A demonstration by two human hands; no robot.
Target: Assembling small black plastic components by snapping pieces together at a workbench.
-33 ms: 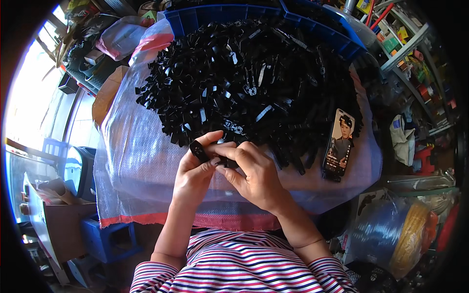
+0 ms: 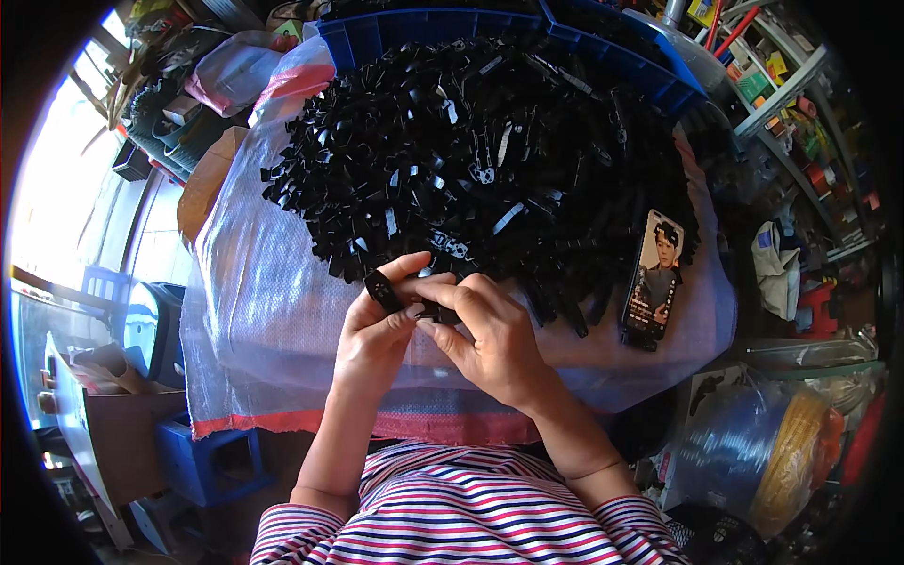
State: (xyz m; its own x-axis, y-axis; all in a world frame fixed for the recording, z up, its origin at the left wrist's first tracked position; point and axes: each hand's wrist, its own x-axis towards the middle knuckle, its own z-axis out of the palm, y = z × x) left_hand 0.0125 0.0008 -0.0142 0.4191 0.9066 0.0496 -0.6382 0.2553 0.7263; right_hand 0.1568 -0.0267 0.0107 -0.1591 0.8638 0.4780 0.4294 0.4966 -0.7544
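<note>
Close to the front edge of a heap of small black parts [image 2: 433, 141], my two hands meet. My left hand [image 2: 372, 330] is closed around a dark black piece [image 2: 383, 293] whose end shows between thumb and fingers. Thumb and forefinger of my right hand [image 2: 494, 344] pinch a black part [image 2: 435, 313] at the fingertips of the left. Whether both ends belong to one piece I cannot tell, as the fingers cover the middle. Some parts in the heap are long and strip-like, others short and shiny.
The heap lies on a white woven sack [image 2: 273, 330] with a red hem. Blue bins [image 2: 443, 24] stand behind it. A phone [image 2: 654, 282] with a lit screen is propped to the right. A blue stool [image 2: 202, 461] is at lower left, a wrapped spool [image 2: 753, 452] at lower right.
</note>
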